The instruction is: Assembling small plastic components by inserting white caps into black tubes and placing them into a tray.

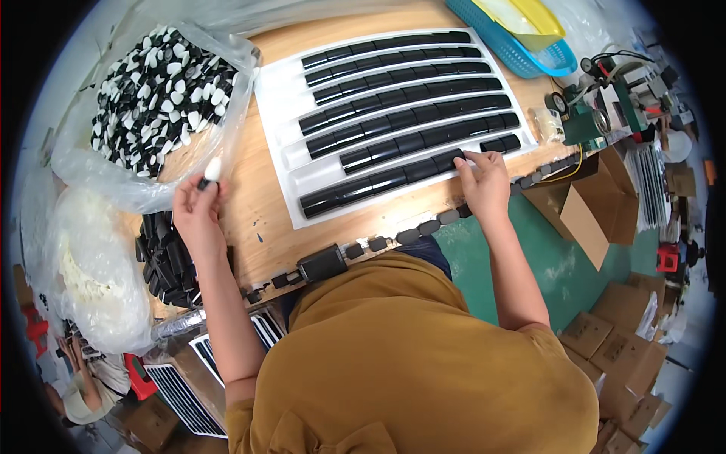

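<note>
My left hand (198, 216) is closed in a pinch on a small piece with a white rounded tip and a black base (212, 169), near the edge of the bag at the left. My right hand (484, 185) has thumb and forefinger at the right end of a glossy black cylindrical piece (448, 163) in the nearest row of a white tray (296, 214). To the right of those fingers lies a short group of black pieces (501, 143), past a gap in the rows. Several rows of similar black pieces fill the tray's grooves.
A clear plastic bag (238, 98) holds a heap of black and white pieces (162, 98). Loose black pieces (168, 253) lie near my left forearm. A blue basket (522, 60) and yellow scoop-like bin (544, 30) stand far right, beside a green bench device (582, 125). Dark blocks (323, 263) line the table's front edge.
</note>
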`<state>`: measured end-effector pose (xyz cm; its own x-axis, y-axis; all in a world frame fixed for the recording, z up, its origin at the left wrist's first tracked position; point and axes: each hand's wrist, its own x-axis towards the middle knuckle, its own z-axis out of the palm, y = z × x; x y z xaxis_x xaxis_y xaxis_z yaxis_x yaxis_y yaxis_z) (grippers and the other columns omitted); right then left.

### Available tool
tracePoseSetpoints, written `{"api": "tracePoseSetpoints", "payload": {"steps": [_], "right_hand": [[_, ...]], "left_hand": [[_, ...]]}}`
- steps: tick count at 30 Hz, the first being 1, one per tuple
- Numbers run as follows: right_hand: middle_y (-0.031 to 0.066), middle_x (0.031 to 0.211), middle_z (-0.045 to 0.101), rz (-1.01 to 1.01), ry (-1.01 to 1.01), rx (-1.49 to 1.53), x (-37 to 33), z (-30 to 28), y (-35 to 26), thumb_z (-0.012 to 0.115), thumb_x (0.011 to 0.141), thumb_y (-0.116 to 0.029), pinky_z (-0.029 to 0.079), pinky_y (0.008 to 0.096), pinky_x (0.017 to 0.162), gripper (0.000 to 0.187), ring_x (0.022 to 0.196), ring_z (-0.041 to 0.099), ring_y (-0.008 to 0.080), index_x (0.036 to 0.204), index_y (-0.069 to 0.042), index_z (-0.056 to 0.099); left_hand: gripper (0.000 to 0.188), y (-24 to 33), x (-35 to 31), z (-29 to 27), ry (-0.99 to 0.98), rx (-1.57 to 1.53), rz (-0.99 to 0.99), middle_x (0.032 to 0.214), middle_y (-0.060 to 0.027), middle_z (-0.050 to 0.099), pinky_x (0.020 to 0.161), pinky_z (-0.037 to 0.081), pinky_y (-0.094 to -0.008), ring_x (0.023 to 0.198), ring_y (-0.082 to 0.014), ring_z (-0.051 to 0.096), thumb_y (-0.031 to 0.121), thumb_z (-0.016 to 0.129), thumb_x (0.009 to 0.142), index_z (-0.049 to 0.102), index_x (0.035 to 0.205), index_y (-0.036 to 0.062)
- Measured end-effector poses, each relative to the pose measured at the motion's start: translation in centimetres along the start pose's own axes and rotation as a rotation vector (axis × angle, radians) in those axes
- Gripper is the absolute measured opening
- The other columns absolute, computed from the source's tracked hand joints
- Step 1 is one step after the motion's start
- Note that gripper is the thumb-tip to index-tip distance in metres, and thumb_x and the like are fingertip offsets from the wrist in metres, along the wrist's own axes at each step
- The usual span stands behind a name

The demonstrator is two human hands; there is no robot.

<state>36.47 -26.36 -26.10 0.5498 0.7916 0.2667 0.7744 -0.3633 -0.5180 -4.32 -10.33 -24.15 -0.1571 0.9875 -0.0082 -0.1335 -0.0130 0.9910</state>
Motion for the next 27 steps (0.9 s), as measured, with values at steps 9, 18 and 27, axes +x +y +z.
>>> {"api": "tracePoseSetpoints", "payload": {"steps": [9, 18, 27], "right_hand": [[0.0141, 0.104, 0.064, 0.227, 0.162, -0.341, 3.4, -1.7, 4.3, 0.075, 0.086, -0.038, 0.051, 0.0429, 0.084, 0.035, 0.097, 0.063, 0.0343, 0.099, -0.006, 0.07], [0.0128, 0.11, 0.064, 0.244, 0.115, -0.274, 3.5, -0.7, 4.5, 0.082, 0.078, -0.043, 0.052, 0.0456, 0.084, 0.047, 0.105, 0.062, 0.0345, 0.104, -0.007, 0.066], [0.0021, 0.097, 0.067, 0.003, 0.009, 0.502, 3.0, -0.6, -3.3, 0.081, 0.084, -0.007, 0.046, 0.0187, 0.066, 0.038, 0.077, 0.058, 0.0067, 0.118, 0.002, 0.065]], "left_hand": [[0.023, -5.5, -5.9, -1.1, -0.18, 0.007, -0.067, 0.095, -0.0035, 0.068, 0.074, 0.048, -0.0177, 0.085, -0.007, 0.062, -0.01, 0.069, 0.086, 0.062, 0.103, 0.0016], [0.025, -6.6, -7.2, -1.7, -0.201, 0.46, 0.209, 0.101, -0.0044, 0.068, 0.082, 0.05, -0.0229, 0.092, -0.0103, 0.063, -0.007, 0.072, 0.085, 0.067, 0.109, -0.0005], [0.02, -4.0, -8.6, -1.8, -0.239, 0.753, 0.381, 0.093, -0.0077, 0.066, 0.078, 0.048, -0.033, 0.088, -0.0244, 0.059, 0.0, 0.076, 0.078, 0.07, 0.096, 0.0051]]}}
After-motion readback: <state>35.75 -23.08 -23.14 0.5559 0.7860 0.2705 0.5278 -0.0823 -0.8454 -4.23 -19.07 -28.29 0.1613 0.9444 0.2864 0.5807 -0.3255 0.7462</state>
